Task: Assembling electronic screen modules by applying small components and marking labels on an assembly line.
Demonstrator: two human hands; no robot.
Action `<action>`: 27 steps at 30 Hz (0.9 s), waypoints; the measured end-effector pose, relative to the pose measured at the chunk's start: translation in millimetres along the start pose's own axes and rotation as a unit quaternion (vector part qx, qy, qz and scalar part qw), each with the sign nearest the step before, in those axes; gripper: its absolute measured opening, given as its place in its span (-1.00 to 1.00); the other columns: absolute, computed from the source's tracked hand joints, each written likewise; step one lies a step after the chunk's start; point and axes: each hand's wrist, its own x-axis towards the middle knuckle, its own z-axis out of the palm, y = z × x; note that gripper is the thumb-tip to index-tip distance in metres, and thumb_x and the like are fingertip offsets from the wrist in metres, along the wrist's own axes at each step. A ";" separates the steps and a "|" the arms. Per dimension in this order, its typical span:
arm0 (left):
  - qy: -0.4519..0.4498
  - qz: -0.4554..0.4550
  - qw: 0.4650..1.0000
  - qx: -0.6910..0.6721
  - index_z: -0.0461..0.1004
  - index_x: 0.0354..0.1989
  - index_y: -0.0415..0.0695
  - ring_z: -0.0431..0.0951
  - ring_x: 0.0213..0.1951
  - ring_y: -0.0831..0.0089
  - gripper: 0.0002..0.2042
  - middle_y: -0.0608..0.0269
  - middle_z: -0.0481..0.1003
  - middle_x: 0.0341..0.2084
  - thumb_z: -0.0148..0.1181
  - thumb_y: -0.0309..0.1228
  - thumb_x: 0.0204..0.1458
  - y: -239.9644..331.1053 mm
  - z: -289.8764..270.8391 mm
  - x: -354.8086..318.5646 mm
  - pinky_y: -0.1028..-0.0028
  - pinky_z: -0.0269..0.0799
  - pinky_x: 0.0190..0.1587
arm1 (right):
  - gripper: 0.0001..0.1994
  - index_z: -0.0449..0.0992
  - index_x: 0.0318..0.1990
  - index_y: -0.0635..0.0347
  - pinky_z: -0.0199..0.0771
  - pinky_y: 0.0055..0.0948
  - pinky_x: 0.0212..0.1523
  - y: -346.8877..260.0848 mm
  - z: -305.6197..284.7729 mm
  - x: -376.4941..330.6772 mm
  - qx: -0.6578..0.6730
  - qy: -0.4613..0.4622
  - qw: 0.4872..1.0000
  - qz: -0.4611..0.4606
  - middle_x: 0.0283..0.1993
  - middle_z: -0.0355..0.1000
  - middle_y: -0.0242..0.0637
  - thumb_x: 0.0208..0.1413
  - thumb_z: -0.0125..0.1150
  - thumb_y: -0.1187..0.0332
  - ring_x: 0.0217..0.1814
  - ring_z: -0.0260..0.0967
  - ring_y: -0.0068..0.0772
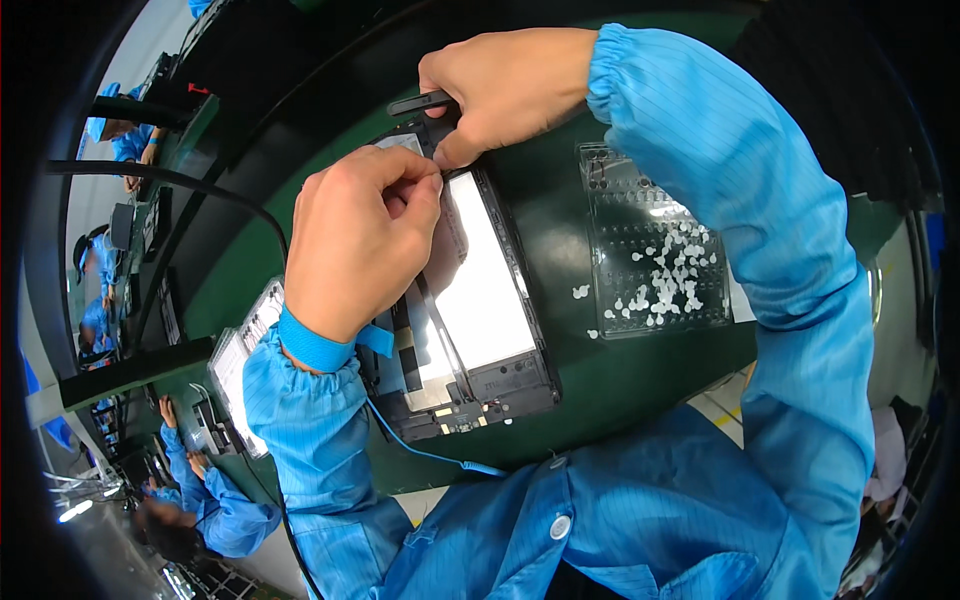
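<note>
Blue smock (630, 520) nearest. I log left hand (355, 230) pinched over opened tablet-like device's (485, 280) far end, contents unclear; right hand (510, 90) there too, holding black bar (418, 103).

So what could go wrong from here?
The slim black object in the right hand, close to the opened device, might slip and mark it. The thin blue cord near the device's lower edge could snag. Loose white pieces beside the clear tray could get lost.
</note>
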 end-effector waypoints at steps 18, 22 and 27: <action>-0.009 -0.049 0.998 -0.041 0.62 -0.35 -0.35 0.55 -0.56 0.39 -0.85 0.11 0.56 -0.62 0.27 -0.47 0.03 -4.6 1.7 18.9 0.42 0.45 -0.44 | -0.41 0.45 -0.01 0.36 0.40 -0.41 -0.32 18.4 23.3 -14.4 0.132 0.078 0.988 0.027 -0.37 0.41 -0.26 0.02 0.50 0.04 -0.36 0.39 -0.43; -0.007 -0.049 0.998 -0.025 0.63 -0.32 -0.33 0.57 -0.55 0.33 -0.85 0.09 0.56 -0.61 0.28 -0.48 0.02 -5.5 0.9 19.2 0.39 0.47 -0.43 | -0.40 0.49 -0.11 0.40 0.45 -0.46 -0.31 16.0 16.5 -9.4 0.127 0.074 0.989 0.017 -0.37 0.48 -0.19 -0.16 0.54 0.08 -0.34 0.46 -0.39; 0.014 -0.038 0.998 -0.048 0.65 -0.27 -0.30 0.59 -0.52 0.31 -0.84 0.06 0.57 -0.59 0.28 -0.49 0.02 -11.6 0.7 11.3 0.37 0.49 -0.39 | -0.39 0.50 -0.16 0.47 0.52 -0.46 -0.30 -2.9 15.5 -6.2 0.088 0.074 0.992 0.044 -0.37 0.52 -0.06 -0.27 0.48 0.09 -0.33 0.53 -0.29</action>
